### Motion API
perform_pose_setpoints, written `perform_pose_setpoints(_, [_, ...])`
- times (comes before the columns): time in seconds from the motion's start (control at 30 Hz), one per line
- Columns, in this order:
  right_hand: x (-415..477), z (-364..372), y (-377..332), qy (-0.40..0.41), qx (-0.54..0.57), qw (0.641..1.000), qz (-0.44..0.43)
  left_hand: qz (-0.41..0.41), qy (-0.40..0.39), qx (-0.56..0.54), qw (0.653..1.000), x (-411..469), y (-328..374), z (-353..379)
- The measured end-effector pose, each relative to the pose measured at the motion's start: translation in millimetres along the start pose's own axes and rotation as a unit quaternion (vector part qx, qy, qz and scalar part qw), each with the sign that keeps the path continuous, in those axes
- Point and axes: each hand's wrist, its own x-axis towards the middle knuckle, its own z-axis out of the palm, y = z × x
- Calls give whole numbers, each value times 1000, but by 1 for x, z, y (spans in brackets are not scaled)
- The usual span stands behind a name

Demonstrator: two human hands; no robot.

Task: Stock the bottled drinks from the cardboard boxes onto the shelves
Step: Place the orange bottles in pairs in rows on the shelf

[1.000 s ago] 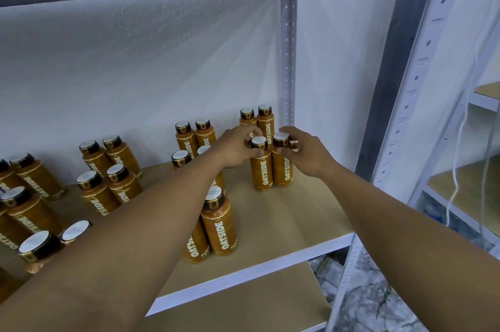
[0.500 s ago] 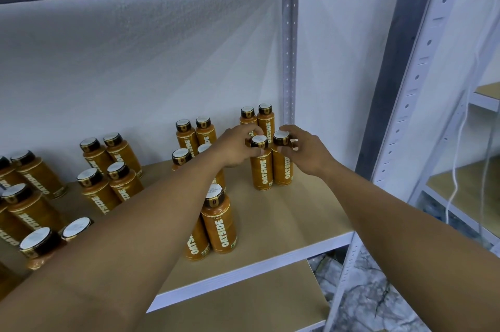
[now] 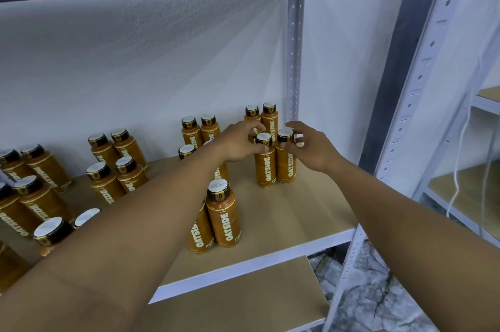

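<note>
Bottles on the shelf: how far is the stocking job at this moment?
Done: many bottle pairs stand on the shelf. In hand: the left hand and right hand curl around the caps of the second-row pair on the right; grip or release is unclear. Left: the shelf's front right is bare; the boxes are out of view, so the remaining count is unknown.

Oatside bottles [image 3: 224,223]: orange-brown bodies, white vertical lettering, dark brown caps with white tops and a small gold emblem on the band. Shelf board [image 3: 297,210]: plain tan, whitish front edge. Upright post [image 3: 295,47]: grey, dotted with rows of small holes. Wall [image 3: 135,61]: white, grainy. Floor [image 3: 365,291]: grey-white marble, dark veins.
</note>
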Motion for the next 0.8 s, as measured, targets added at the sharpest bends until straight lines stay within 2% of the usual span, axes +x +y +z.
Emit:
perform_pose_setpoints(0.3, [-14, -7, -25, 63, -57, 996, -3, 24, 45, -21, 998, -45, 3, -34])
perform_pose_setpoints(0.53, [-36, 0, -75, 23, -36, 998, -42, 14, 59, -32, 998, -111, -14, -78])
perform_pose_setpoints(0.8, [-62, 36, -169, -19, -6, 988, -153, -12, 111, -32, 993, -200, -60, -121])
